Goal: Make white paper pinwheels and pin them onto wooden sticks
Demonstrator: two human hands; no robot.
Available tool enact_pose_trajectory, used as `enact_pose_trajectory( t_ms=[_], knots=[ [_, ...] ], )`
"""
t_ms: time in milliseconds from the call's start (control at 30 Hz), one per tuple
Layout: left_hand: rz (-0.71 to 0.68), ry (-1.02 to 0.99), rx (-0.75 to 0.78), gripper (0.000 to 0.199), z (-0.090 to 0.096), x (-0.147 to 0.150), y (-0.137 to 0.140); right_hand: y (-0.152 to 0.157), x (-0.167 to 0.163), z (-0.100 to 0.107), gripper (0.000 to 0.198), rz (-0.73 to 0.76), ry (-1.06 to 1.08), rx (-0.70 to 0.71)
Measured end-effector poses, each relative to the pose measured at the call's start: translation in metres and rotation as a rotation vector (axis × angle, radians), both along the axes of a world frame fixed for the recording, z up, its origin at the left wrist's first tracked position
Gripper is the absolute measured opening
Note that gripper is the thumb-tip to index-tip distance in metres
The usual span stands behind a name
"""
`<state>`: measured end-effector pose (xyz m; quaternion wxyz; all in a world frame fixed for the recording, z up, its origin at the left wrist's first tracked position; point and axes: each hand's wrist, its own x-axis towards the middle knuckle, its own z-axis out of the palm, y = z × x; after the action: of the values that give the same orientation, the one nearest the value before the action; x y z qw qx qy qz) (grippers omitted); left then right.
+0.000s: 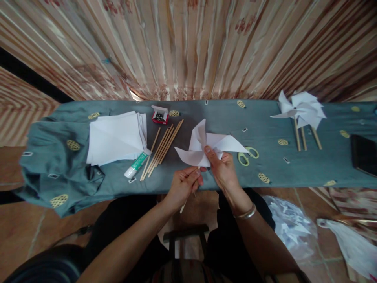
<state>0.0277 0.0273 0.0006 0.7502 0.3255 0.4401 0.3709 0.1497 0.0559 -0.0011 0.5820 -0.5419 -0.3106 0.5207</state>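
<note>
A white paper pinwheel (196, 155) with curled blades is held over the front edge of the cloth-covered table. My right hand (222, 167) is closed on it, the thumb pressing at its centre and the fingers behind the paper. Just below, my left hand (185, 183) pinches a thin wooden stick (183, 207), whose lower end points down toward my lap. The stick's upper end runs up behind the paper, so the join is hidden. Green-handled scissors (244, 158) lie right of the pinwheel, their blades covered by a paper blade.
On the green cloth (206, 182) lie a stack of white paper (114, 137), a glue stick (137, 164), several wooden sticks (165, 147) and a small red box of pins (160, 115). Finished pinwheels (304, 108) and a black phone (363, 153) are at right. A bag of paper scraps (291, 226) stands on the floor.
</note>
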Motion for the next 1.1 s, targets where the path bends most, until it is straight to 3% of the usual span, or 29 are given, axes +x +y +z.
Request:
enact_pose_trajectory(
  t_ms=[233,567,800,1100],
  knots=[
    [-0.024,0.001,0.016,0.041,0.001,0.002,0.008,0.005,0.005,0.001,0.031,-0.006,0.031,0.017],
    [-0.284,0.112,0.047,0.038,0.003,-0.026,0.003,-0.014,0.022,0.001,0.04,0.172,0.021,-0.051],
    [-0.382,0.169,0.038,0.033,0.009,-0.039,0.0,-0.024,0.024,0.006,0.041,0.262,0.034,-0.111],
    [-0.204,0.175,0.067,0.043,0.002,-0.021,-0.008,-0.018,0.015,-0.001,0.041,0.153,0.051,-0.057]
  ],
)
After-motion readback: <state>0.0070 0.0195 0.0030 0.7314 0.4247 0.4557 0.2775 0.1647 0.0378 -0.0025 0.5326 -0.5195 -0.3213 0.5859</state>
